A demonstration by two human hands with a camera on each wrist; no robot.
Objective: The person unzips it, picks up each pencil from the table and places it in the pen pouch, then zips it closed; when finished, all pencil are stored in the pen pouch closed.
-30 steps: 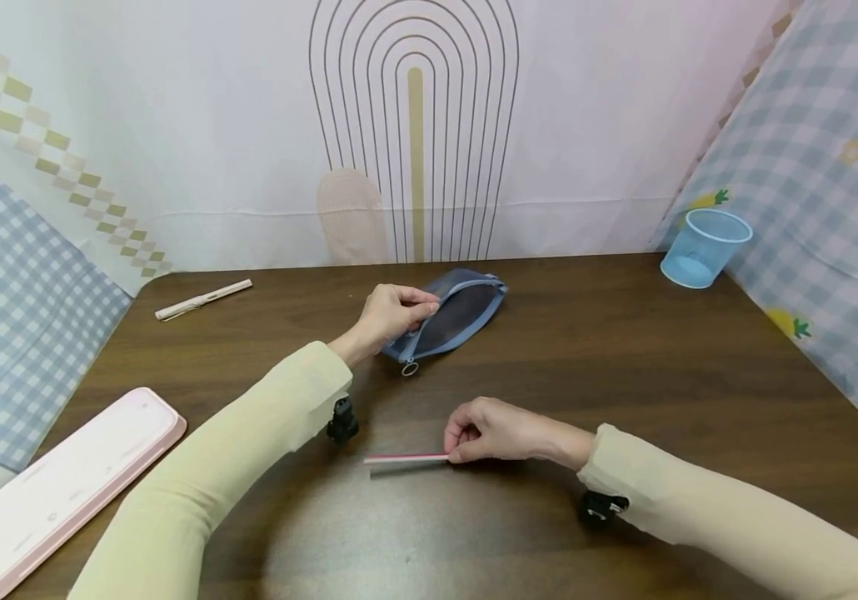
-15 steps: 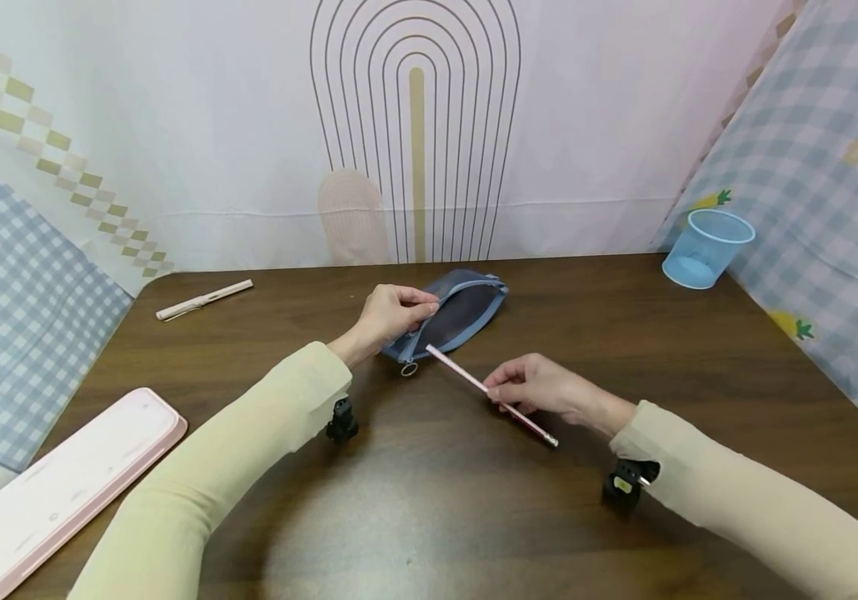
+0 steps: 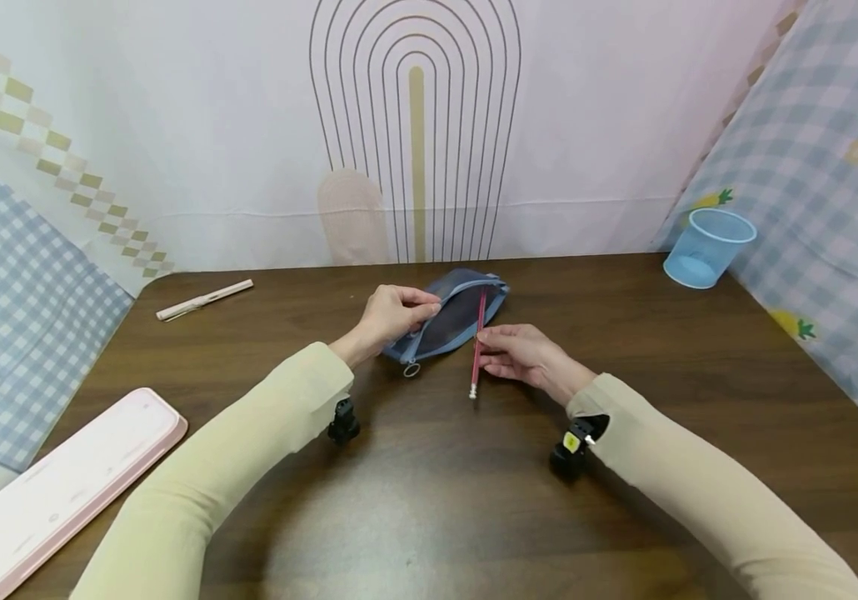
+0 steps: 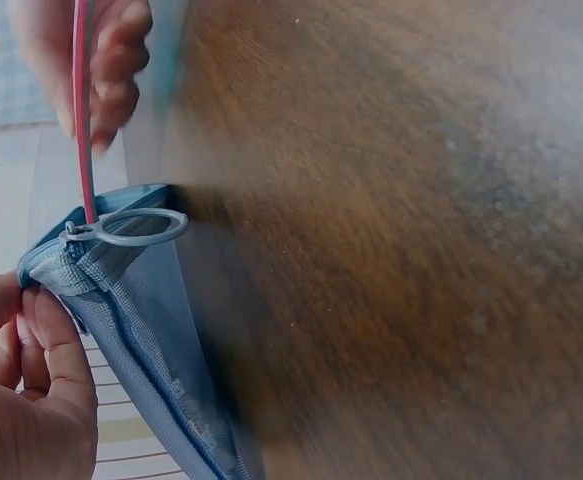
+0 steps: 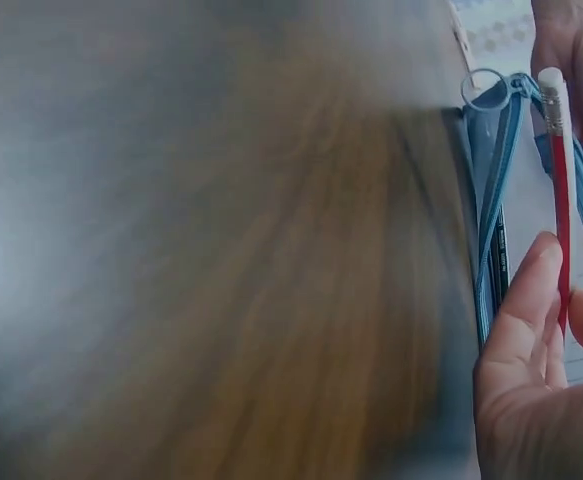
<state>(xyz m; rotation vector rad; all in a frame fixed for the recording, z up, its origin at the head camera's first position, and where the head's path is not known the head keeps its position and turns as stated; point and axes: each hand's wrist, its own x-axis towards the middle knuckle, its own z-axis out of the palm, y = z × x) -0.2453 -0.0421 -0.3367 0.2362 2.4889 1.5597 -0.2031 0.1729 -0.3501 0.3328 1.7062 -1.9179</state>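
Note:
A blue mesh zipper pouch point(image 3: 447, 321) lies unzipped on the table, its mouth gaping. My left hand point(image 3: 391, 317) pinches the pouch's upper edge between thumb and fingers and holds the mouth apart. My right hand point(image 3: 522, 354) pinches a red and white pencil point(image 3: 476, 362) partway along it. The pencil's far end is over the pouch opening, and its white eraser end points back toward me. A ring-shaped zipper pull point(image 4: 136, 228) hangs at the pouch's near corner in the left wrist view. Through the opening in the right wrist view, a dark thin stick point(image 5: 500, 262) shows inside the pouch.
A white pen point(image 3: 204, 300) lies at the back left of the brown table point(image 3: 369, 517). At the front left is a long pink and white case point(image 3: 69, 483). A light blue mesh cup point(image 3: 708, 250) stands at the back right, near the checked cloth point(image 3: 826, 217).
My right hand has lifted the pencil from the front of the table, turned it, and brought its far end to the pouch mouth. The left hand stays on the pouch edge.

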